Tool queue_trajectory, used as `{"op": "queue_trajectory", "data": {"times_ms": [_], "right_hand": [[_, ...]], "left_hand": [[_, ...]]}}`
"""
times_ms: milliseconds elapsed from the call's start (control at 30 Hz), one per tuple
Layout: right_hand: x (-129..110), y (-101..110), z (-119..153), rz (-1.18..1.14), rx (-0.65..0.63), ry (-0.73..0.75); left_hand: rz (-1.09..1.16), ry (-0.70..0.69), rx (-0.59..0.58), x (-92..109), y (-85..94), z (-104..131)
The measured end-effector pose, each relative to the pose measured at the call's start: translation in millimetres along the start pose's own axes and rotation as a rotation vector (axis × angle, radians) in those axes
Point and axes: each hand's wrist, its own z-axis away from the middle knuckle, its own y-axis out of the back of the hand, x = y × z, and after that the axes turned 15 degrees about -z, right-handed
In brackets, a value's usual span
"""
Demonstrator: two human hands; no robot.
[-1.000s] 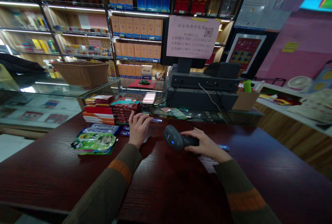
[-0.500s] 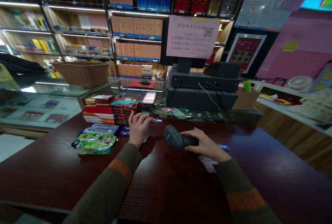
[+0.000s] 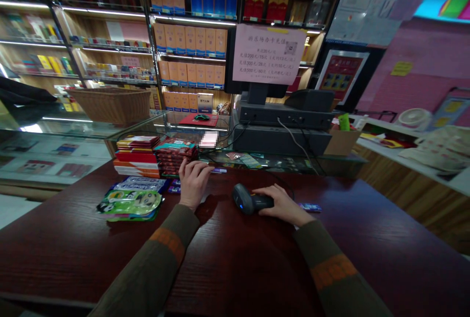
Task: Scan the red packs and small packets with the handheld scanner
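A person's right hand (image 3: 284, 205) grips a dark handheld scanner (image 3: 245, 199) above or on a glossy reddish-brown table (image 3: 227, 263).
The scanner is near the middle of the table, its head pointing left and a small blue light glowing on it; whether it touches the wood is unclear. The left hand (image 3: 192, 184), fingers bent, is to the left of the scanner and well apart from it; whether it holds anything cannot be told. Near that hand are a stack of dark red packets (image 3: 178, 160), a pile of red, orange and white packs (image 3: 136, 158) and, further left, a green panda packet (image 3: 134, 202). A small blue packet (image 3: 311, 207) lies beside the right wrist. Behind the table, a pink sign (image 3: 266, 60) with Chinese text covers a screen.
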Motion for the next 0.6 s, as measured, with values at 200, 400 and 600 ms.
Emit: {"op": "queue_trajectory", "data": {"times_ms": [200, 400, 600], "right_hand": [[-1.8, -0.6, -0.5, 0.009, -0.001, -0.024], [-5.4, 1.8, 2.2, -0.067, 0.013, -0.041], [-15.9, -8.2, -11.2, -0.158, 0.247, 0.011]], "left_hand": [[0.007, 0.012, 0.0, -1.3, -2.0, 2.4], [0.003, 0.005, -0.002, -1.4, -1.0, 2.0], [0.024, -0.002, 0.007, 0.5, -1.1, 1.7]]}}
